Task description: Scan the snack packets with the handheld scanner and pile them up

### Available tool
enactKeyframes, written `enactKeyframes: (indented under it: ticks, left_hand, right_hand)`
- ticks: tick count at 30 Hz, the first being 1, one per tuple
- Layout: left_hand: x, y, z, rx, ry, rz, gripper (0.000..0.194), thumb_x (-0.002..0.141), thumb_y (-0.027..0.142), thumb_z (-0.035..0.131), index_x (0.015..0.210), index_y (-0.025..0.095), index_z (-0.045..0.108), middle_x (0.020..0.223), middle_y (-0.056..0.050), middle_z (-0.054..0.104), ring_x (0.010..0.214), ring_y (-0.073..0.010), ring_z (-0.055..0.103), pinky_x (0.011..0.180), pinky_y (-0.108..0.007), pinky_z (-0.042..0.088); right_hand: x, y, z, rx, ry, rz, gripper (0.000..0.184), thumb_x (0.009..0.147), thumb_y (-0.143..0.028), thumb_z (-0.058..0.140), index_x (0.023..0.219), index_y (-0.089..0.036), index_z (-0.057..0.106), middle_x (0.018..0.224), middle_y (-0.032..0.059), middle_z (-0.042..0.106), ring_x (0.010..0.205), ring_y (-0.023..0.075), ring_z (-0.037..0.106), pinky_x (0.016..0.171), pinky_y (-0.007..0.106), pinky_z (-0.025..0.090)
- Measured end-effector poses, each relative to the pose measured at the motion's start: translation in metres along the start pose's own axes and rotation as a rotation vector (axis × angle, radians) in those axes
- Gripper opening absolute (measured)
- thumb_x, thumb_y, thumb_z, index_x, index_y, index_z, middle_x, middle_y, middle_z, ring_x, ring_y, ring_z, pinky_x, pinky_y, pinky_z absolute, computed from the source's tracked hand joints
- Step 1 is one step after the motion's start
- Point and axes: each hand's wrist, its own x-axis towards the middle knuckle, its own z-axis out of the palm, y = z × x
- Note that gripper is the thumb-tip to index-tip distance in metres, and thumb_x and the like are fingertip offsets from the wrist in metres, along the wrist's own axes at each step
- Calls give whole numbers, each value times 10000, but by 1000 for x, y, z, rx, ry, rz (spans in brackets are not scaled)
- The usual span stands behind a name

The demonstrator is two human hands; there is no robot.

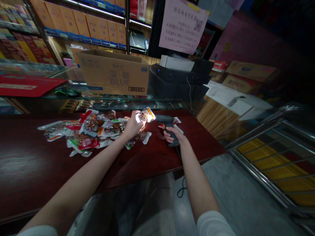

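My left hand [133,126] is closed on a small snack packet [145,115], raised above the table and brightly lit. My right hand [175,134] wraps round the handle of a dark barcode scanner [165,120], whose head points left at the packet. A cable hangs down from the scanner's grip. Left of and under my left hand lies a loose pile of sealed snack packets [92,126], clear, red and white. More packets [176,121] lie behind the scanner, partly hidden by it and my right hand.
Beyond the dark red table [147,164] stands a glass counter with an open cardboard box [113,73], a black mouse [67,92] and a black machine [172,77]. A metal rail [265,175] is at the right. Boxed goods [93,29] fill the back shelves.
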Motion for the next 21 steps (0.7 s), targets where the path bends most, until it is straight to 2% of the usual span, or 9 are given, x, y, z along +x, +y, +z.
enactKeyframes:
  ticks: [2, 4, 7, 10, 12, 14, 16, 18, 21]
  left_hand:
    - [-2, 8, -3, 56, -36, -16, 640, 758, 271, 654, 1338, 164, 407, 1120, -133, 668, 927, -236, 674, 809, -346, 512]
    - [-4, 18, -9, 250, -93, -23, 648, 789, 289, 621, 1380, 153, 395, 1124, -161, 679, 968, -284, 671, 853, -405, 499]
    - [-8, 31, -21, 633, -203, -17, 535, 797, 314, 602, 1300, 153, 518, 1042, -188, 700, 1069, -405, 612, 927, -559, 421]
    - [-11, 40, -25, 825, -176, 22, 490, 776, 252, 604, 1250, 126, 584, 1249, -263, 608, 1232, -490, 475, 971, -638, 339]
    - [-12, 42, -20, 843, -133, 159, 568, 773, 186, 587, 1337, 133, 541, 1475, -257, 427, 1361, -458, 362, 1055, -611, 279]
    - [-11, 40, -8, 811, -202, 343, 588, 818, 193, 555, 1403, 183, 503, 1566, -190, 332, 1446, -377, 277, 1145, -559, 182]
    - [-9, 35, 6, 780, -339, 421, 510, 872, 299, 538, 1377, 230, 548, 1546, -148, 393, 1472, -358, 236, 1171, -582, 73]
    - [-6, 27, 16, 787, -457, 356, 453, 879, 426, 542, 1293, 263, 630, 1464, -140, 507, 1450, -415, 257, 1123, -685, 4]
    - [-6, 12, 16, 842, -534, 246, 420, 884, 484, 513, 1199, 274, 694, 1326, -144, 623, 1375, -462, 355, 1053, -765, 22]
  right_hand:
    - [0, -1, -1, 15, 5, -11, 237, 842, -373, 615, 871, -192, 465, 527, -109, 446, 311, 35, 272, 313, 170, 249]
    - [-2, -4, -2, 46, 22, -44, 234, 841, -375, 607, 907, -193, 475, 522, -112, 435, 307, 33, 240, 302, 166, 231]
    - [-6, -10, -3, 113, 78, -112, 253, 839, -385, 586, 988, -205, 490, 515, -120, 403, 303, 36, 185, 290, 161, 197]
    - [-12, -16, -3, 193, 145, -205, 238, 833, -381, 577, 976, -202, 512, 506, -120, 363, 310, 37, 157, 291, 160, 183]
    - [-15, -20, -5, 246, 179, -276, 214, 837, -372, 562, 954, -196, 527, 508, -116, 351, 318, 35, 151, 297, 157, 181]
    - [-17, -23, -7, 292, 211, -352, 187, 855, -364, 536, 940, -198, 534, 515, -114, 339, 323, 35, 151, 306, 155, 185]
    - [-19, -24, -10, 336, 232, -413, 173, 876, -362, 505, 938, -204, 538, 522, -112, 327, 327, 38, 160, 315, 154, 194]
    - [-20, -25, -14, 378, 240, -449, 178, 887, -362, 483, 943, -204, 542, 528, -108, 326, 333, 40, 176, 323, 155, 208]
    - [-20, -25, -16, 412, 248, -458, 191, 889, -365, 473, 949, -199, 547, 535, -102, 340, 339, 43, 198, 328, 158, 228]
